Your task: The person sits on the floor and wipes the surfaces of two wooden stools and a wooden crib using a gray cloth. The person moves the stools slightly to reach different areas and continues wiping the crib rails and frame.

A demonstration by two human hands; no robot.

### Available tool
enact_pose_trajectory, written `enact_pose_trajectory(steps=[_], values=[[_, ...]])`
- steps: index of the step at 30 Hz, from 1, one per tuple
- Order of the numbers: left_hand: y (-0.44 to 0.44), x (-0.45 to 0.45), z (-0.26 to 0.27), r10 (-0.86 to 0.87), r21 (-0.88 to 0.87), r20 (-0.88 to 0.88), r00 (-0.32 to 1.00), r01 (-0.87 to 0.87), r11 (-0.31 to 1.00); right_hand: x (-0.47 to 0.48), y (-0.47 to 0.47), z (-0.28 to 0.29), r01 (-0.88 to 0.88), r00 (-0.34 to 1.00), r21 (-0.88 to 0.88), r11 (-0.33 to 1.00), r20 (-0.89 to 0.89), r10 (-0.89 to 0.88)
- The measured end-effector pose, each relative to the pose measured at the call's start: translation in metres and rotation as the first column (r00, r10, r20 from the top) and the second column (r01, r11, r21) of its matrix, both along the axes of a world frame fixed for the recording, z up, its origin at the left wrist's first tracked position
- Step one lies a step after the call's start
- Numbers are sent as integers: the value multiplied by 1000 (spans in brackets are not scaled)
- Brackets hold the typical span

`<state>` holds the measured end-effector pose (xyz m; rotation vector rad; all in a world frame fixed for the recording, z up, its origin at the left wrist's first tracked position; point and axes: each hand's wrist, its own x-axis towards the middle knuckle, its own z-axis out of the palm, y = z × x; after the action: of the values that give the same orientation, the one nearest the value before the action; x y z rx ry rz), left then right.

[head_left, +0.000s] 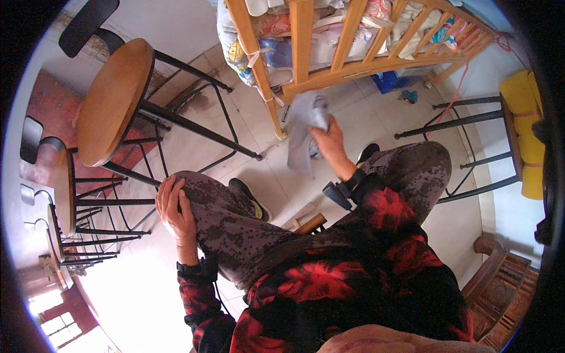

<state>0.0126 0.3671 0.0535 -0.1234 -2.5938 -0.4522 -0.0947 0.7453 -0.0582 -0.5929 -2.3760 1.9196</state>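
Observation:
My right hand [331, 143] grips a crumpled light grey cloth [304, 132], which hangs blurred over the tiled floor, in front of the lower corner of a wooden crib [344, 73]. Some of the cloth droops to the left of my fingers. My left hand [175, 205] lies flat on my left knee, its fingers side by side and slightly spread, with nothing in it. Both wrists wear black straps, and a dark device sits at the right one.
Wooden stools with black metal legs [114, 103] stand at the left. Bags and fabrics fill the crib, with a blue box [390, 81] beneath it. At the right, a stool carries a yellow roll [527, 132]; carved wooden furniture [503, 282] stands lower right.

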Motion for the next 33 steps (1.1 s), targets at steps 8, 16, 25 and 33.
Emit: enact_pose_trajectory(steps=[8,16,25,33], values=[[0,-1,1,-19,-7,8,1000,19,1000,6,-27,-29,-238,934,107,965,-248,257],[-1,3,1,-1,21,12,1000,1,1000,-19,28,-14,327,836,-472,819,-259,-483],[2,-1,1,-14,-13,20,1000,14,1000,-14,16,39,139,870,-353,925,-404,-284],[1,1,-1,-8,-29,26,1000,8,1000,-11,15,32,-104,955,-399,911,-297,-21]])
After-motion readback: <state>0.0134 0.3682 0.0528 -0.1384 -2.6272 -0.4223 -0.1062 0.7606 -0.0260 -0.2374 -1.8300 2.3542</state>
